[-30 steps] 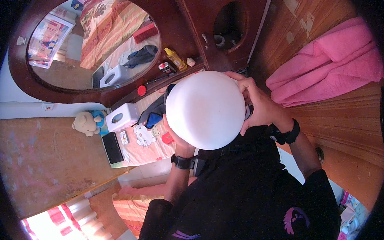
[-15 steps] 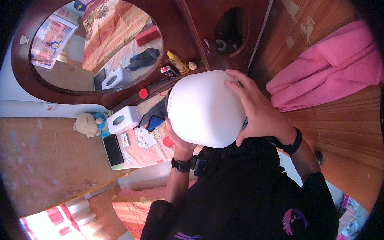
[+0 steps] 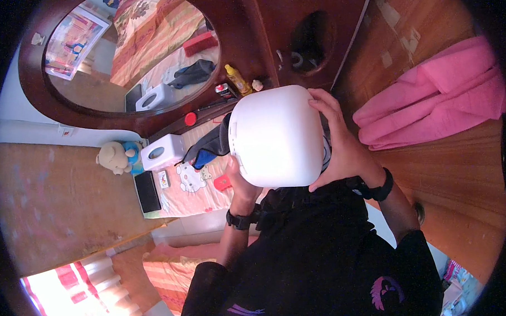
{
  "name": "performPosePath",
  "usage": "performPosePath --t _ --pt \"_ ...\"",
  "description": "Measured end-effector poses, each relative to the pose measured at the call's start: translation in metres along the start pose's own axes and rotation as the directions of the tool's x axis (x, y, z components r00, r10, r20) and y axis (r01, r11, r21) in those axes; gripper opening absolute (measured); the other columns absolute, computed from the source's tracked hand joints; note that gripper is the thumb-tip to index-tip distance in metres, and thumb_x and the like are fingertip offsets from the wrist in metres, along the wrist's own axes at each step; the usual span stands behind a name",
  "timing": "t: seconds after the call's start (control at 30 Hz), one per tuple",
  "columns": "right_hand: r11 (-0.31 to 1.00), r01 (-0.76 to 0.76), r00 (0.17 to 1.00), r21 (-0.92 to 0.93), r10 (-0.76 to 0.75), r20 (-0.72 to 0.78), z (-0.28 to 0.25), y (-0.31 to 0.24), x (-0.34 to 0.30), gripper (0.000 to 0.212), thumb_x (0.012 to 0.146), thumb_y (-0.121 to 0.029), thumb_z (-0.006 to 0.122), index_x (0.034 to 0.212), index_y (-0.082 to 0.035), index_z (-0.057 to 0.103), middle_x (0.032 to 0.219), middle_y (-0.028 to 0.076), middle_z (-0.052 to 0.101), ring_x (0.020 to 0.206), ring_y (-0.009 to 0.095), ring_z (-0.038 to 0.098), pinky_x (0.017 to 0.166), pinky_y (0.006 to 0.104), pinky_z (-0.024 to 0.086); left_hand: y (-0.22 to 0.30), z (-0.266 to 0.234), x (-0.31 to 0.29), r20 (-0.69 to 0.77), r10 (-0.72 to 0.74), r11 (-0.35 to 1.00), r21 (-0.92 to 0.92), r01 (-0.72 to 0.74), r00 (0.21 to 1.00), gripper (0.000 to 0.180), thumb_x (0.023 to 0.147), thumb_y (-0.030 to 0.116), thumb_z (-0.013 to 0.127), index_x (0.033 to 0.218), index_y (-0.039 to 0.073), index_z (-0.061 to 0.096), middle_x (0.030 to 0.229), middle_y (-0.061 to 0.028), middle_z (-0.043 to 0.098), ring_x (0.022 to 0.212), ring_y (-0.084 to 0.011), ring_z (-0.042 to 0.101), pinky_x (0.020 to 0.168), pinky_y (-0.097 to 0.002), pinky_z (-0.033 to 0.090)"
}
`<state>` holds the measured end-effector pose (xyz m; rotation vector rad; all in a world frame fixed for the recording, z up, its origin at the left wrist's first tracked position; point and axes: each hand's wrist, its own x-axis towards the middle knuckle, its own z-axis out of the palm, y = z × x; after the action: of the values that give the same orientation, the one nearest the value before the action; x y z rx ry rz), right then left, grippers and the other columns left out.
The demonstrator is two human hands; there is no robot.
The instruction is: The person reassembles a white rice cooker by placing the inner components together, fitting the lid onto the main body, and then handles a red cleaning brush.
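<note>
Between my two hands, in front of my chest, is a white rounded plastic box (image 3: 277, 137) with a smooth glossy face and small slots along its left edge. My left hand (image 3: 244, 183) grips its lower left side, with most fingers hidden behind it. Around the right side wraps my right hand (image 3: 343, 146), fingers over the upper corner and thumb at the lower one. Behind the box, a dark grey and blue cloth (image 3: 211, 146) lies on the tabletop, partly covered from sight.
The patterned tabletop (image 3: 182, 202) holds a white tissue box (image 3: 176, 145), a black tablet-like slab (image 3: 148, 191), a small red item (image 3: 222, 182) and a plush toy (image 3: 115, 158). A yellow bottle (image 3: 237, 79) stands below an oval mirror (image 3: 132, 56). A pink towel (image 3: 429, 93) hangs at right.
The white box has turned a little in my hands and shifted slightly right, showing more of its slotted left edge. Both hands keep hold of it.
</note>
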<state>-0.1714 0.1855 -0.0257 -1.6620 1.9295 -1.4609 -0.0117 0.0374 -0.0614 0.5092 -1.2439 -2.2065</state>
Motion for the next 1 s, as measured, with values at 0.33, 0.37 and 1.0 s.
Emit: performPosePath --t 0.33,0.37,1.0 --pt "0.996 -0.016 0.999 0.090 0.019 -0.035 0.003 0.013 0.002 0.137 0.024 -0.032 0.087 0.135 -0.004 0.011 0.137 0.020 0.015 0.128 0.037 0.020 0.106 0.0450 0.022 -0.004 0.002 -0.003 -0.065 0.008 0.984 0.177 0.004 0.998 0.081 0.081 0.060 0.041 0.129 -0.005 0.033 0.123 -0.0177 0.047 0.109 -0.0261 0.051 0.090 -0.0359 0.043" --pt "0.992 -0.039 0.998 0.116 0.045 -0.046 0.003 0.011 0.001 0.137 0.024 -0.032 0.086 0.135 -0.004 0.011 0.137 0.019 0.017 0.128 0.037 0.021 0.106 0.0447 0.022 -0.006 0.001 -0.003 -0.066 0.019 0.978 0.207 -0.005 0.998 0.082 0.081 0.061 0.041 0.129 -0.005 0.032 0.121 -0.0173 0.048 0.109 -0.0257 0.051 0.089 -0.0359 0.043" --pt "0.213 -0.424 0.822 0.880 0.498 0.275 0.002 -0.007 -0.016 0.096 0.074 -0.064 0.054 0.137 -0.002 0.021 0.137 0.012 0.033 0.125 0.021 0.034 0.102 0.0361 0.030 -0.001 0.010 0.034 0.529 0.405 0.502 0.553 -0.666 0.745 0.110 0.060 0.070 0.058 0.139 0.003 0.020 0.137 -0.0286 0.018 0.127 -0.0411 0.023 0.101 -0.0502 0.022"
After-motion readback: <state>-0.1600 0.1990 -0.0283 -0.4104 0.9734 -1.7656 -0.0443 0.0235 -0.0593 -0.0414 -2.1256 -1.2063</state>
